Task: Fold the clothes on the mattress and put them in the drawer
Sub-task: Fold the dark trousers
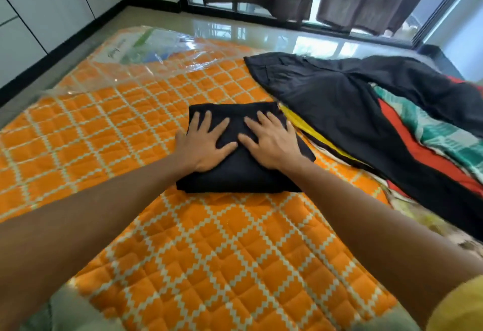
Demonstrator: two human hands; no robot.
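**One black piece folded, a heap to go**

Both my forearms reach out over the mattress (162, 226), its orange quilted top spreading under and all round my fingers, with clear plastic wrap lying on it well beyond my left fingertips. Just off my right fingers lies the pile (392, 126) of unfolded clothes: a big black garment on top, with red, yellow and green-checked cloth showing from under it. Its near edge comes just beside the bundle (240, 174), a compact black rectangle lying flat on the mattress directly beneath my palms.

My left hand (202, 145) and right hand (271, 143) press down on the bundle side by side, fingers straight and spread wide, thumbs nearly meeting in the middle; neither is gripping anything.

By my reckoning, this first piece is as good as folded and I am only flattening it. Everything in the pile is yet to be folded, and nothing has gone into the drawer, which I cannot see from here.
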